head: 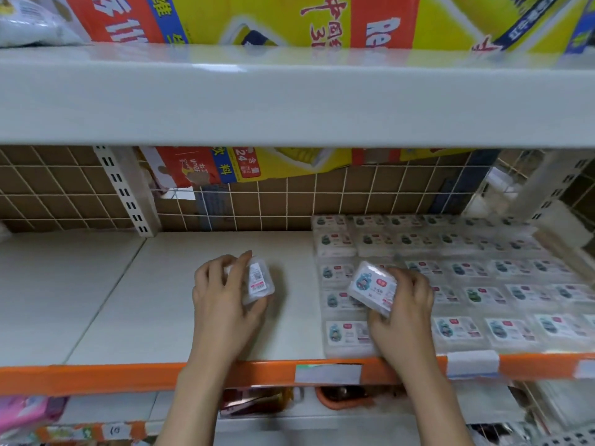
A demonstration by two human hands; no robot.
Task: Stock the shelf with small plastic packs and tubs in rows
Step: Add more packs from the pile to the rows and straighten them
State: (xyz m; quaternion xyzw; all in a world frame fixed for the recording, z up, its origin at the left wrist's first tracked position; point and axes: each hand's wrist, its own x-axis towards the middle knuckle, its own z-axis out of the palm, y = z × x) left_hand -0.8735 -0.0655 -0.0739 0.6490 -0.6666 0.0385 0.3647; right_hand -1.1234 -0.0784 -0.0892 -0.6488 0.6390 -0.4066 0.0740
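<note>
A small clear plastic pack (257,281) is held in the grip of the left hand (222,297) near the centre of the frame, above the bare white shelf (161,300). Its fingers are curled round the pack, and the side bearing a barcode label is turned toward the camera. A second pack (373,286), with a cartoon figure and a pink tag on its face, is held tilted in the grip of the right hand (402,313), just right of centre. This pack is lifted over the left edge of the rows of packs (483,284) that are laid flat across the right half of the shelf, from the wire-grid back panel (257,201) down to the orange front rail (96,378).

The left half of the shelf is seen as plain white board. White label strips (328,373) are fixed to the orange rail at lower centre and lower right. A grey upper shelf (289,94) runs across the upper part of the frame, and yellow and red printed cartons (289,17) are stacked on it. Below the rail, at the bottom of the frame, a lower shelf with blurred goods is partly seen between the forearms.
</note>
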